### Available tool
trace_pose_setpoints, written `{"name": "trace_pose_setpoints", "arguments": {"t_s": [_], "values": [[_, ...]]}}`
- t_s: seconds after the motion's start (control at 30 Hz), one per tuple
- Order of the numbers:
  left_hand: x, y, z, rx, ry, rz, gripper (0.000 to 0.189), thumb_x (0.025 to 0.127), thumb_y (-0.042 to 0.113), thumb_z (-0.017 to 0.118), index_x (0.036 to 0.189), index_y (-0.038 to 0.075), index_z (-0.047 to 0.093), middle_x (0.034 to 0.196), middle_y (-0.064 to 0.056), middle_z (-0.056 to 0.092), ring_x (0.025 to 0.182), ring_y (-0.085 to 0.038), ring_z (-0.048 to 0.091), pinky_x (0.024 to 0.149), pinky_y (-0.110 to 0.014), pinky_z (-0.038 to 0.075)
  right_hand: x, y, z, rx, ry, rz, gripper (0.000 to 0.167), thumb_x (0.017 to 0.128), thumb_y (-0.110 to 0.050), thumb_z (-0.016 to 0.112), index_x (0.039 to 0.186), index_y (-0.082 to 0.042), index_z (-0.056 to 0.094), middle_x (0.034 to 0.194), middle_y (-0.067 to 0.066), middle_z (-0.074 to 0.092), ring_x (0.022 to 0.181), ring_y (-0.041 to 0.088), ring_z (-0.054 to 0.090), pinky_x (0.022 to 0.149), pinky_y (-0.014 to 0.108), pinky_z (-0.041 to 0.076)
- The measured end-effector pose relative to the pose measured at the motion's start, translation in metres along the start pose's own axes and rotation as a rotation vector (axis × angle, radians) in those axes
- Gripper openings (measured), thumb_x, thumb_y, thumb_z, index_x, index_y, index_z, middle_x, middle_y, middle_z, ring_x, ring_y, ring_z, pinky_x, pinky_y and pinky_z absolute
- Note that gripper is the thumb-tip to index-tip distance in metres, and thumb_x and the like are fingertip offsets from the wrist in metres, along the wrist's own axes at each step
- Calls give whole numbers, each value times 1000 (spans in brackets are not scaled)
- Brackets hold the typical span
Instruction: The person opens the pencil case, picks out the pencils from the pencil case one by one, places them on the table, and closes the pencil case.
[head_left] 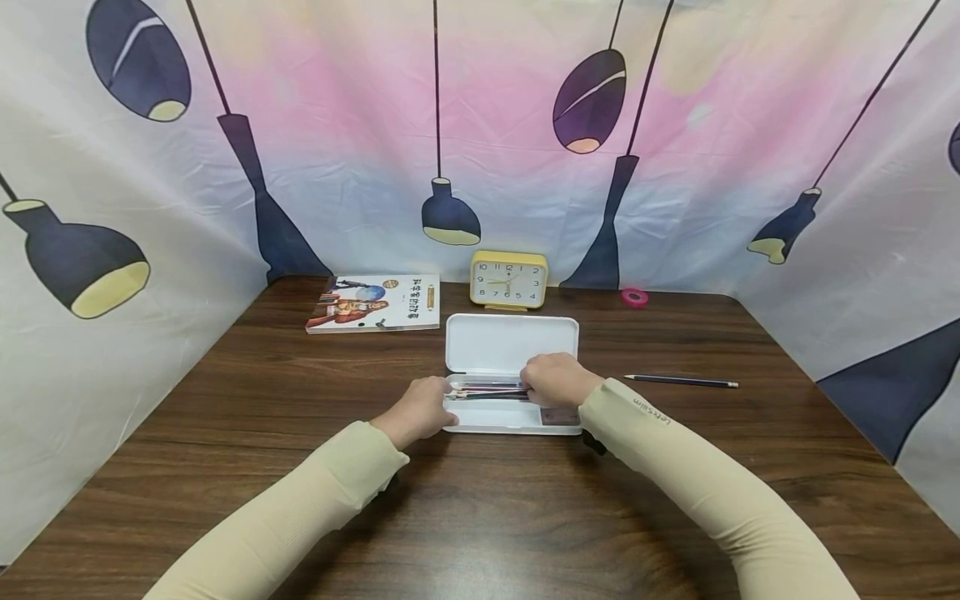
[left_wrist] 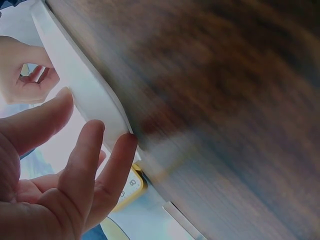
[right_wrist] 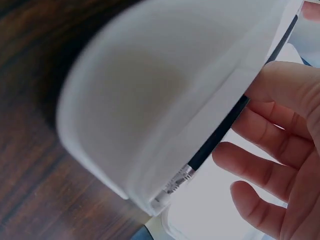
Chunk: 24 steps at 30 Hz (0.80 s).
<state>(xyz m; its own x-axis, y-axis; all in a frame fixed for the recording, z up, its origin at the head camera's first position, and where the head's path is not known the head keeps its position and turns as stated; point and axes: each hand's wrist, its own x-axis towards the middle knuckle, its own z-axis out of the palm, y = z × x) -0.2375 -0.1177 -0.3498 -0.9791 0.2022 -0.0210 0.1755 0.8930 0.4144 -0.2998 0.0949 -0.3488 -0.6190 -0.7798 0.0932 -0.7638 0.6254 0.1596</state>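
A white pencil case [head_left: 495, 430] lies on the table with its lid [head_left: 510, 343] raised at the back. Several pencils [head_left: 489, 396] lie lengthwise in its rear part; a dark brown block [head_left: 558, 417] sits at the front right inside. My left hand [head_left: 420, 410] holds the case's left end, thumb toward the front and fingers toward the back. Over the right part of the case, my right hand [head_left: 557, 380] pinches a dark pencil [right_wrist: 220, 131] between thumb and fingers. That pencil's metal-banded end shows near the case's end in the right wrist view.
Another dark pencil [head_left: 682, 381] lies on the table to the right. Behind the case stand a yellow clock [head_left: 508, 280] and, to its left, a book [head_left: 375, 303]. A pink ring [head_left: 634, 297] lies at the back right, before the printed cloth.
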Motion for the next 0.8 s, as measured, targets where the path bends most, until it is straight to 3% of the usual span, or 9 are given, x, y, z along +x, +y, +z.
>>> {"name": "trace_pose_setpoints", "arguments": {"t_s": [0.2, 0.8], "values": [[0, 1, 0, -3, -11, -9, 45, 69, 11, 73, 106, -8, 56, 105, -20, 56, 102, -33, 48, 86, -40, 39, -4, 5, -2, -25, 38, -10, 19, 68, -8, 60, 55, -16, 48, 55, -6, 41, 50, 10, 38, 44, 26, 37], [1, 0, 0, 0, -6, 0, 44, 69, 11, 73, 105, -8, 56, 104, -19, 56, 102, -33, 49, 86, -39, 39, -18, 18, -6, -15, 18, 38, 14, 70, -13, 63, 61, -15, 53, 58, -7, 42, 52, 9, 41, 44, 25, 37]]}}
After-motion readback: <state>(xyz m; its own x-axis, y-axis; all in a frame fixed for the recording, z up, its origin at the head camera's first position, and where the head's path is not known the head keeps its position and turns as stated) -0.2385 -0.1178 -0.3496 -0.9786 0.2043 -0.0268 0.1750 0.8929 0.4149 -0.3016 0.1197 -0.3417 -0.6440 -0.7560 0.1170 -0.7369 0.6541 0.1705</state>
